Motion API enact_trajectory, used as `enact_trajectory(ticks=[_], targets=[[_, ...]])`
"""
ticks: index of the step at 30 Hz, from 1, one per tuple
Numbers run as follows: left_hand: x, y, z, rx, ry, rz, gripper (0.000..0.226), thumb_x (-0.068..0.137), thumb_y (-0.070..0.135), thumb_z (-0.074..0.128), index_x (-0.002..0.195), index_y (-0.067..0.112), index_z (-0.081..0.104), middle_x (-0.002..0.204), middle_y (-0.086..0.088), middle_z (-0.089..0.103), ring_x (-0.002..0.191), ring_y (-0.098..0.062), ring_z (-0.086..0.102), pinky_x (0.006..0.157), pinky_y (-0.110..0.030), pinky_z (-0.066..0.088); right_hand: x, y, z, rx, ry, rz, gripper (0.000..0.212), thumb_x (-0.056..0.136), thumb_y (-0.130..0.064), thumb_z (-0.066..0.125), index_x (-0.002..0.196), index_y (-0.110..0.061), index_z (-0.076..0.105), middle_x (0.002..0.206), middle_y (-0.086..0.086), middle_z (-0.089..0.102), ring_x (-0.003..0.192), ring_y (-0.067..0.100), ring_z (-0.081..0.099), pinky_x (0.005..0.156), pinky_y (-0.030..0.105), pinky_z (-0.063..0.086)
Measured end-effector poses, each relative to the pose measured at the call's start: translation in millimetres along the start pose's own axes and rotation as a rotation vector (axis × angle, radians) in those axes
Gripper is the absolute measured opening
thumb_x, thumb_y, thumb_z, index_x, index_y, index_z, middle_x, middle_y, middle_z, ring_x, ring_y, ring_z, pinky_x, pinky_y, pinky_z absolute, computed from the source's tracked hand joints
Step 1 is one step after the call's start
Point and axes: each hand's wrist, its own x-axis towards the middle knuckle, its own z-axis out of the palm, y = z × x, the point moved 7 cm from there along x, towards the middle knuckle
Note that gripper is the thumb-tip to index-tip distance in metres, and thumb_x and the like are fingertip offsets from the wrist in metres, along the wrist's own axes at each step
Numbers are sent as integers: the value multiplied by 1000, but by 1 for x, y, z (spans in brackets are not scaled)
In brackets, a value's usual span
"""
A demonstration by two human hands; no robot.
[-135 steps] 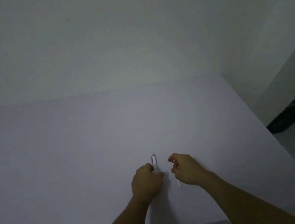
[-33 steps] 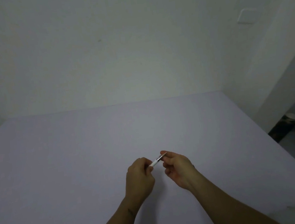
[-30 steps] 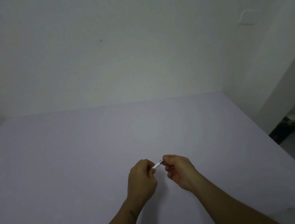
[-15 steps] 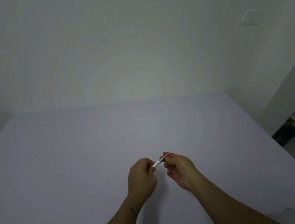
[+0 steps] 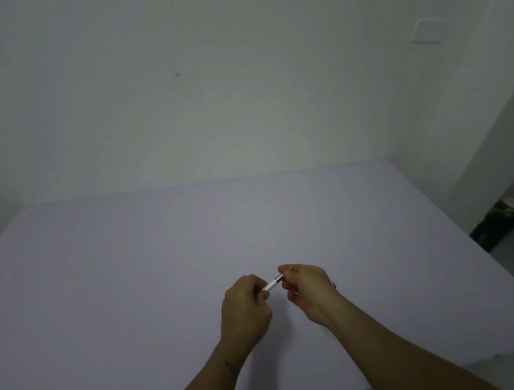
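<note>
Both hands hover close together over the table, knuckles up and fingers curled. Left hand pinches one end of a small white tube between its thumb and bent forefinger, the other fingers folded into the palm. Right hand meets it from the other side: its fingertips close around the tube's dark, metal-looking end, so that end is partly hidden and I cannot tell how deep it sits in the grip. Between the two hands the tube bridges the narrow gap, tilted, with the right hand's end higher and farther from the person than the left's. It is clear of the table surface, carried only by the fingers. Just past the right hand's outer edge a small dark bit pokes out, too small to name. Beyond the hands the pale lilac table runs to a plain wall. Far up and to the right of the right hand a white plate sits on the side wall. Off the table's edge, well to the right of the right hand, dark things lie on the floor, too dim to make out
</note>
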Motion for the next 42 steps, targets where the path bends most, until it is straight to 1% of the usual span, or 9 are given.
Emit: enact_trajectory(ticks=[4,7,13,18,22,29,32,37,42], targets=[[-3,-1,0,10,-1,2,14,86,5,62,82,19,63,74,7,61,69,-11,58,65,-27,54,-4,4,-1,29,-64,22,27,98,-1,49,102,-9,74,102,10,71,93,22,61,74,30,52],[-5,-2,1,13,-5,-1,14,87,6,62,82,19,63,74,7,61,68,-12,59,64,-25,54,-3,10,-5,68,-38,53,20,94,-4,57,105,-9,73,104,11,73,93,24,63,72,33,51],[-5,0,4,19,-9,13,12,88,7,61,84,18,63,76,5,62,69,-11,58,62,-19,49,-5,13,-7,-15,59,76,20,90,-23,68,94,-4,69,76,10,61,67,20,53,55,29,45],[-3,-1,3,17,-5,12,12,88,6,61,83,17,63,75,5,60,68,-11,57,60,-15,45,2,8,-2,-49,121,10,11,89,-10,63,84,-2,69,67,9,58,61,18,48,55,30,43],[-3,-6,0,13,-2,2,13,87,5,61,83,17,62,74,6,60,67,-10,57,60,-16,45,2,9,2,-65,75,14,15,93,-8,59,94,-7,73,87,12,64,78,22,57,66,31,52],[-4,-13,-2,21,-7,-7,13,87,6,62,82,19,63,74,6,61,68,-11,59,64,-23,53,0,17,6,15,-36,59,25,96,-2,53,105,-11,75,111,15,69,93,24,61,67,32,51],[-4,-13,-2,20,-15,-8,14,87,7,61,81,20,62,73,7,60,67,-11,59,63,-23,53,-2,21,7,7,-27,73,19,92,-5,61,108,-9,71,105,14,70,89,24,63,68,33,52],[-5,-13,-1,16,-19,8,14,87,6,61,82,19,62,73,7,60,66,-11,57,59,-18,46,-2,22,5,-73,43,56,17,90,-19,66,94,-3,71,79,10,64,68,20,56,54,28,45],[-4,-17,-3,22,-15,3,14,87,7,62,81,19,61,72,9,58,67,-11,57,63,-24,52,1,17,6,-116,91,26,13,90,-8,60,91,-4,72,77,11,61,71,21,53,60,31,44]])
